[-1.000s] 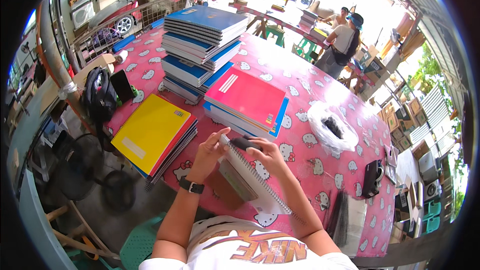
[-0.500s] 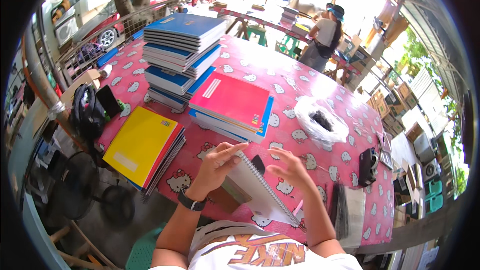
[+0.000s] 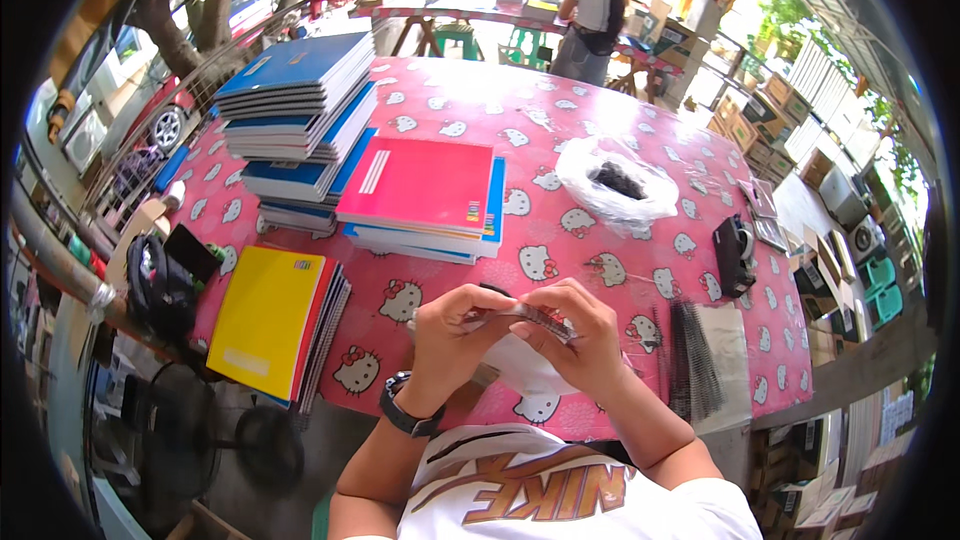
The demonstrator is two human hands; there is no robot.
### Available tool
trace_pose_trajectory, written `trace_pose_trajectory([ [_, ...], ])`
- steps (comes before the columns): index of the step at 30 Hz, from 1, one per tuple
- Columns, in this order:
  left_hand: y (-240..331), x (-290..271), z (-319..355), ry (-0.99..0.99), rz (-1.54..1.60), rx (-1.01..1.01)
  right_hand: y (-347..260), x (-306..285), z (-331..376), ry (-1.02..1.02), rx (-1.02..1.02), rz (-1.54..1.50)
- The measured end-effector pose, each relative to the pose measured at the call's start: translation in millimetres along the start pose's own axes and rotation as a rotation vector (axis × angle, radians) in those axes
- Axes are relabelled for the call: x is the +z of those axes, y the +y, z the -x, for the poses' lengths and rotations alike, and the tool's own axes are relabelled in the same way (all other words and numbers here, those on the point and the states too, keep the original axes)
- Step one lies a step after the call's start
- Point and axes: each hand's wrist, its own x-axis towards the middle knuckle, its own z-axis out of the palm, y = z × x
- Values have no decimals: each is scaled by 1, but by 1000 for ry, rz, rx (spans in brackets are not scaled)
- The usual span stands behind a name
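Observation:
My left hand and my right hand both grip a white spiral-bound notebook, held edge-on near my chest above the table's near edge. Its black wire spine runs between my fingertips. A dark watch sits on my left wrist. Just beyond my hands lies a stack of notebooks with a pink cover on top. To the left lies a stack with a yellow cover.
The table has a pink patterned cloth. A tall pile of blue notebooks stands at far left. A clear bag with dark bits, a black device and black spiral coils lie to the right. A person stands beyond.
The notebook has turned from lying tilted flat to edge-on between both hands, raised closer to me. The view has shifted so the table sits more central.

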Motion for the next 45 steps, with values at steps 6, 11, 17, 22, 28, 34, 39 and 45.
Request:
trace_pose_trajectory([
  [6, 6, -6, 10, -194, 8, 145, 6, -9, -6, -205, -184, 41],
  [11, 7, -7, 13, -86, -94, 77, -3, -2, -3, -200, -92, 108],
  [17, -1, -18, 18, 104, -373, 236, -12, -3, -20, -194, -127, 240],
  [22, 77, -144, 16, 850, -1057, 378, 25, -50, -8, 266, 182, -107],
  [28, 110, -205, -67, 428, -1266, 126, 85, 5, 34, -394, 274, 188],
  [34, -76, -233, -45, 1, -1578, -162, 75, 82, 67, -618, 236, 204],
  [39, -111, -215, -18, -54, -1564, -351, 108, 62, 58, -599, 143, 245],
  [45, -111, -245, -22, -129, -1525, -243, 128, 65, -11, -522, 6, 145],
])
